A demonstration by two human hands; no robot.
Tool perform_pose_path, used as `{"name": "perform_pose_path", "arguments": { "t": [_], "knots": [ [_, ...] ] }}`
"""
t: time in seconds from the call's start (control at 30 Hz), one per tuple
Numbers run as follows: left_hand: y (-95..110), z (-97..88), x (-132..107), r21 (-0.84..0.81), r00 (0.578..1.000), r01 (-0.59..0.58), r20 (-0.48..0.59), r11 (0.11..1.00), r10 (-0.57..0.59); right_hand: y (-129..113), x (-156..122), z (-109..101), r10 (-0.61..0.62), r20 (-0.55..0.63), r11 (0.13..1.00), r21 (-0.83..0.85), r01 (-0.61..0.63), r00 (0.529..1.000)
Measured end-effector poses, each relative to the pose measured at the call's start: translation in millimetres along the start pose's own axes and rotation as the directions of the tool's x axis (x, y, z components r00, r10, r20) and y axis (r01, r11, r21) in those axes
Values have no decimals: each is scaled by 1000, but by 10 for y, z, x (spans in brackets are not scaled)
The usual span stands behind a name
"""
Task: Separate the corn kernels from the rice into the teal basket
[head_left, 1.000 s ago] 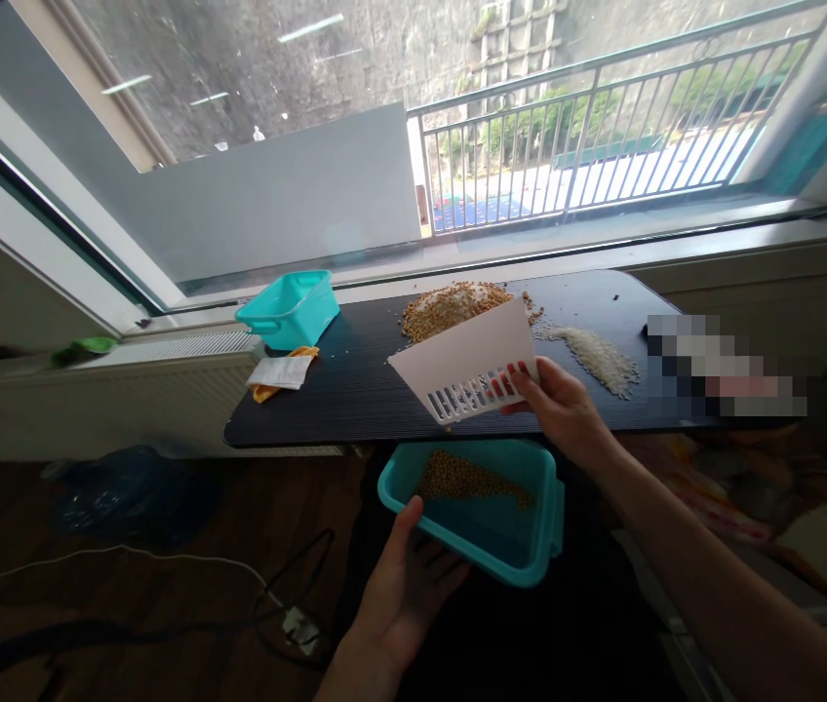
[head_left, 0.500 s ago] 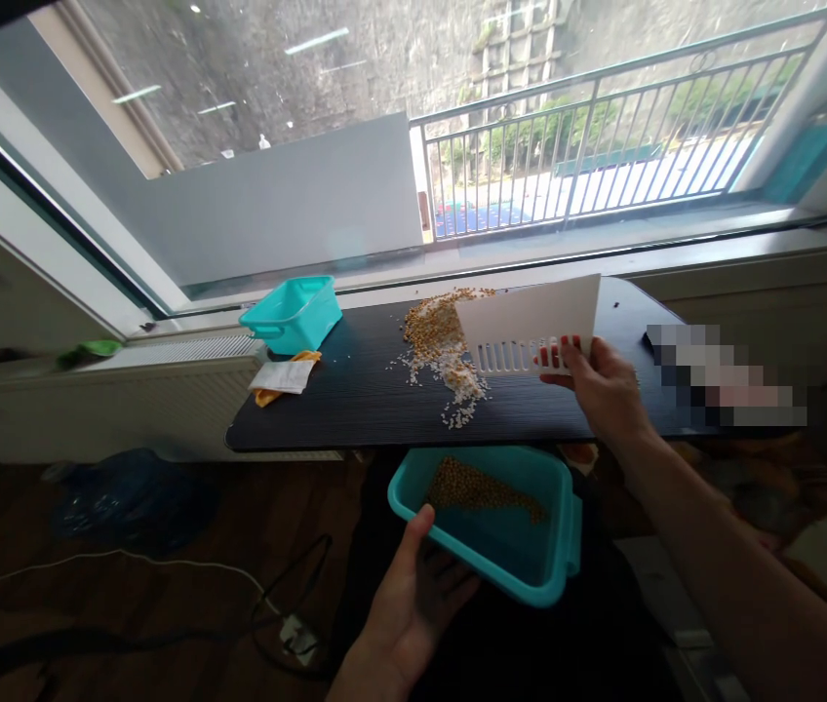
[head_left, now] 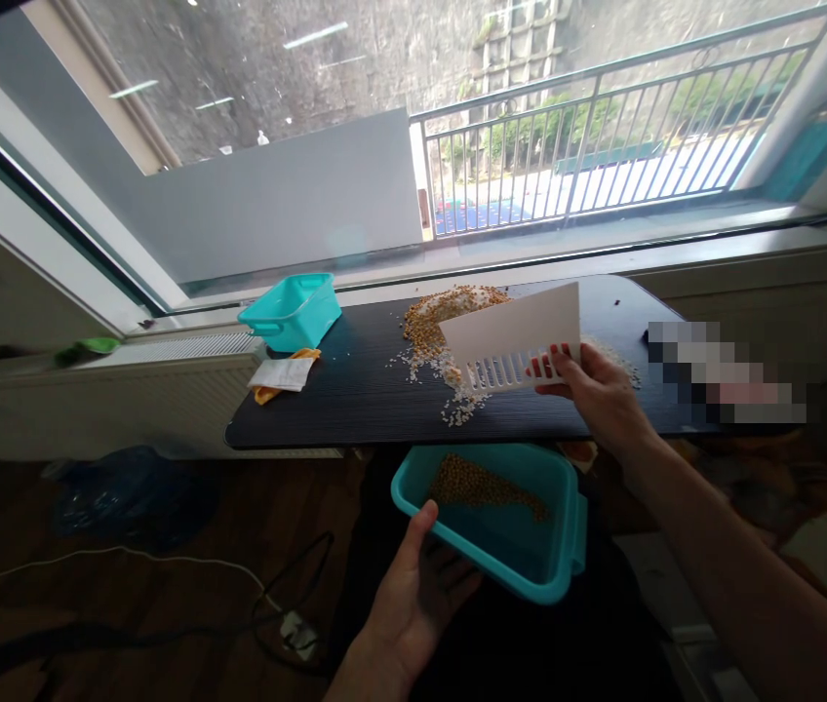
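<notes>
My right hand (head_left: pixel 596 390) grips a white slotted scraper (head_left: pixel 512 336) and holds it on the black table (head_left: pixel 355 395), against a mixed heap of yellow beans (head_left: pixel 443 312) and white rice (head_left: pixel 461 400). My left hand (head_left: pixel 417 590) holds a teal plastic bin (head_left: pixel 552 575) from below, just under the table's front edge. A layer of yellow beans (head_left: pixel 483 485) lies in that bin.
A second teal bin (head_left: pixel 291 310) stands at the table's far left, with a white packet (head_left: pixel 280 375) beside it. A white radiator (head_left: pixel 172 346) runs left under the window. Cables and a plug (head_left: pixel 296 629) lie on the dark floor.
The scraper swung right across the table, then came back left and toward me, dragging rice into the beans. The bin in my left hand shifted slightly right.
</notes>
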State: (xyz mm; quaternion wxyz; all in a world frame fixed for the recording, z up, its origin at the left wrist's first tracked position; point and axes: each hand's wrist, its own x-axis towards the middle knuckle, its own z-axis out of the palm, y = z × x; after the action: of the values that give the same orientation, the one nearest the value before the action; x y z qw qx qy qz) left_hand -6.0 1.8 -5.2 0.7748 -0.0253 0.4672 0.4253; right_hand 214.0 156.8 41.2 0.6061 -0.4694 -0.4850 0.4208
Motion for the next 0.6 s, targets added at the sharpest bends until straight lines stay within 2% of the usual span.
{"name": "perform_pose_path", "arguments": {
  "t": [0.23,0.6],
  "knots": [
    [-5,-9,-14,5,1000,-2,10,1000,2,33,28,80,-3,5,1000,-1,3,1000],
    [-31,31,8,35,1000,-3,18,999,2,-59,-52,22,13,6,1000,-15,-13,1000]
  ]
}}
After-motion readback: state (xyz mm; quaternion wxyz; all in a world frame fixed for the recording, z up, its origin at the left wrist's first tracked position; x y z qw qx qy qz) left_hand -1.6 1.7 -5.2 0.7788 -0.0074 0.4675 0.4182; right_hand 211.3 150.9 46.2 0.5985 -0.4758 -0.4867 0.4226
